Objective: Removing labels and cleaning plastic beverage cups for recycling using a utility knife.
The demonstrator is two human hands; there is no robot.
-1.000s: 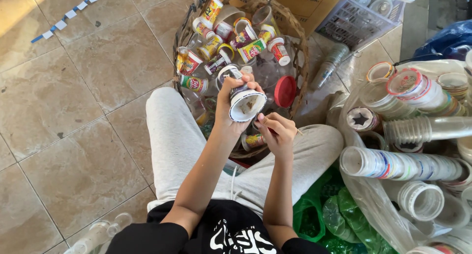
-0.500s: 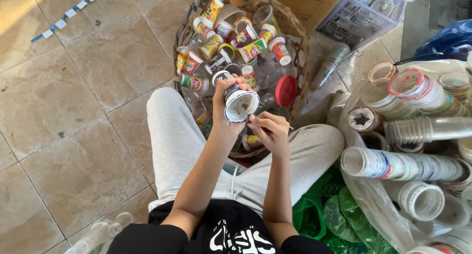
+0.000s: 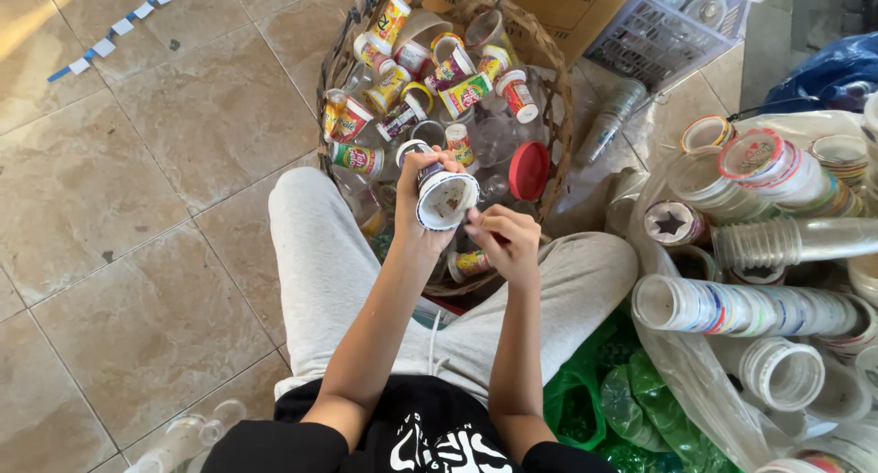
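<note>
Over the wicker basket of cups, left hand holds a cup.

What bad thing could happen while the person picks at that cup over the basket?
1. The left hand holds the plastic cup tilted toward the lap, so any leftover drink might spill on the grey trousers.
2. The right hand picks at the cup's torn lid edge; that edge could nick a finger.
3. The wicker basket is heaped with cups, so a bump might send some rolling onto the tiled floor.
</note>
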